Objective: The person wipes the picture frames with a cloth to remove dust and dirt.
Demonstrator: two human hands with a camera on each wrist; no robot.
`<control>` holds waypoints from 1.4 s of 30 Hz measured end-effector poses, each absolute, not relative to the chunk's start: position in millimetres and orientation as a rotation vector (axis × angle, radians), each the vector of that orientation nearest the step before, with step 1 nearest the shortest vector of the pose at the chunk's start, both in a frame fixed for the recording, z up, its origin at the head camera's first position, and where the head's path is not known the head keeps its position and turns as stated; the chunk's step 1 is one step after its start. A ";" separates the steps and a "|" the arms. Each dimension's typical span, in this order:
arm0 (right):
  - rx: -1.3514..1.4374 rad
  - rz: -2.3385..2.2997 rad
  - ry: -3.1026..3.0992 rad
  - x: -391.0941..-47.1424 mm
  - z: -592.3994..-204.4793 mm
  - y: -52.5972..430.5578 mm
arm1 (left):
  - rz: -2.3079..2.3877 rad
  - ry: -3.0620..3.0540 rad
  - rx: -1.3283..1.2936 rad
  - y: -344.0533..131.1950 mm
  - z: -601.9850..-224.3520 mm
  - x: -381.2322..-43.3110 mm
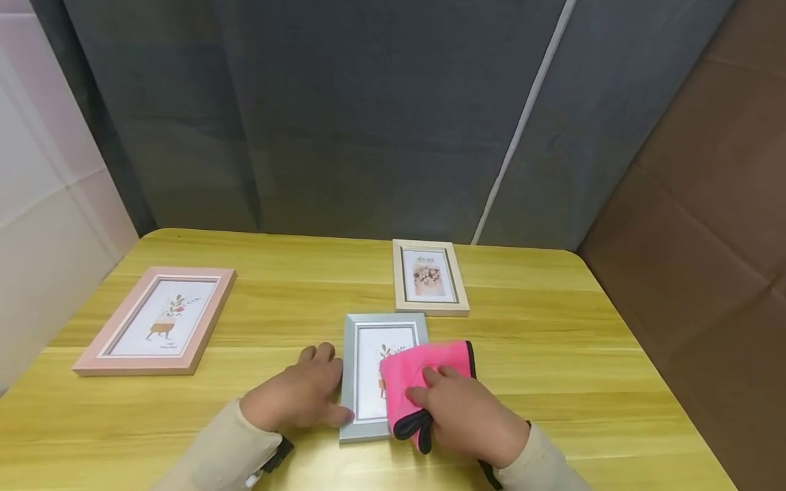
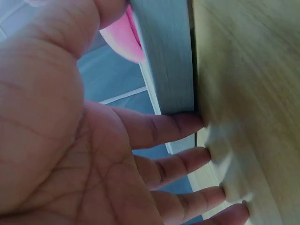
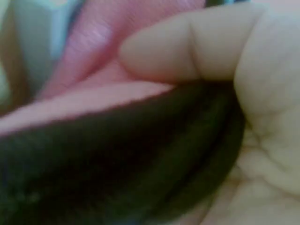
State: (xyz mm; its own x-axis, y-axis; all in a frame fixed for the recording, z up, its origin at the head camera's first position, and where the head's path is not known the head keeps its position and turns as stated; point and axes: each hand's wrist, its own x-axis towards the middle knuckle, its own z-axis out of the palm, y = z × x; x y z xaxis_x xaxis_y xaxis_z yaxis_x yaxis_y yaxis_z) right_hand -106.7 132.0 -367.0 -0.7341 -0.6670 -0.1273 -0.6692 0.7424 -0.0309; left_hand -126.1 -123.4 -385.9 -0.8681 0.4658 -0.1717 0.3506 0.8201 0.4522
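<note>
A grey-blue picture frame (image 1: pixel 383 319) lies flat on the wooden table (image 1: pixel 276 279) in the head view, its plant picture partly covered. Against the frame's left side rests my left hand (image 1: pixel 297 392), with the thumb at the lower left corner. The left wrist view shows straight fingers (image 2: pixel 159 130) meeting the frame's side edge (image 2: pixel 171 61) and the tabletop. My right hand (image 1: pixel 463 412) grips a folded pink cloth (image 1: pixel 405 372) with black edging, over the frame's right part. In the blurred right wrist view, the thumb (image 3: pixel 183 49) presses on the cloth's fold (image 3: pixel 117 154).
At the left lies a pink picture frame (image 1: pixel 215 317) with a plant picture. A cream picture frame (image 1: pixel 399 279) with a flower picture lies behind the grey-blue one, near the table's far edge. Dark grey fabric (image 1: pixel 368 123) hangs behind the table, brown fabric (image 1: pixel 706 204) to the right.
</note>
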 end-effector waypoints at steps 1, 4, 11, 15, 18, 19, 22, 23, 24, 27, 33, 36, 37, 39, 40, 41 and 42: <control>-1.053 0.002 2.813 -110.6 -368.7 133.3 | 0.602 2.719 0.623 -123.1 -385.5 -125.9; -0.959 -0.092 2.809 -127.1 -376.1 137.6 | 0.595 2.699 0.611 -122.8 -384.4 -125.6; -0.837 -0.317 2.819 -161.9 -387.5 141.8 | 0.598 2.726 0.636 -123.0 -384.0 -124.9; -0.944 -0.212 2.774 -147.9 -378.3 146.4 | 0.611 2.729 0.634 -122.8 -384.3 -125.0; -1.015 -0.185 2.688 -123.2 -367.4 155.2 | 0.617 2.731 0.642 -121.9 -384.7 -125.1; -1.031 -0.181 2.660 -115.2 -364.9 158.3 | 0.618 2.734 0.646 -121.6 -385.2 -125.2; -1.070 -0.155 2.612 -97.5 -364.1 163.5 | 0.619 2.737 0.647 -121.1 -385.9 -125.1; -1.082 -0.143 2.611 -95.1 -365.4 163.5 | 0.615 2.737 0.643 -121.2 -386.0 -125.0; -1.093 -0.130 2.618 -94.7 -367.0 162.6 | 0.608 2.739 0.638 -121.3 -385.9 -125.0; -1.089 -0.105 2.652 -103.5 -371.1 157.5 | 0.580 2.731 0.618 -122.1 -385.4 -125.5; -0.987 -0.126 2.708 -145.2 -378.3 147.5 | 0.554 2.714 0.610 -120.4 -387.3 -125.5; -0.964 -0.210 2.714 -162.5 -382.0 144.8 | 0.574 2.705 0.620 -123.2 -386.2 -125.8; -0.960 -0.236 2.718 -164.4 -382.0 145.7 | 0.580 2.703 0.626 -124.2 -385.4 -125.5; -0.977 -0.294 2.716 -160.9 -378.4 149.1 | 0.605 2.694 0.647 -125.3 -384.5 -125.4; -1.005 -0.303 2.713 -156.1 -376.2 151.8 | 0.616 2.692 0.659 -125.4 -384.2 -125.0; -1.034 -0.299 2.711 -149.1 -374.0 155.0 | 0.625 2.689 0.670 -125.0 -384.9 -124.8; -1.064 -0.291 2.701 -140.6 -371.1 158.3 | 0.633 2.690 0.680 -124.3 -385.3 -124.4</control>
State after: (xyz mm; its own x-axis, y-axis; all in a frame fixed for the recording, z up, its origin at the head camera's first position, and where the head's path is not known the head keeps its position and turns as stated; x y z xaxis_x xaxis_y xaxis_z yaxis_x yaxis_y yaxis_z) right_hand -140.6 158.3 -371.1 -0.7123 -0.6891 -0.1332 -0.6448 0.7175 -0.2634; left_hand -124.4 -124.3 -385.3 -0.8451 0.5065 -0.1711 0.3770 0.7916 0.4809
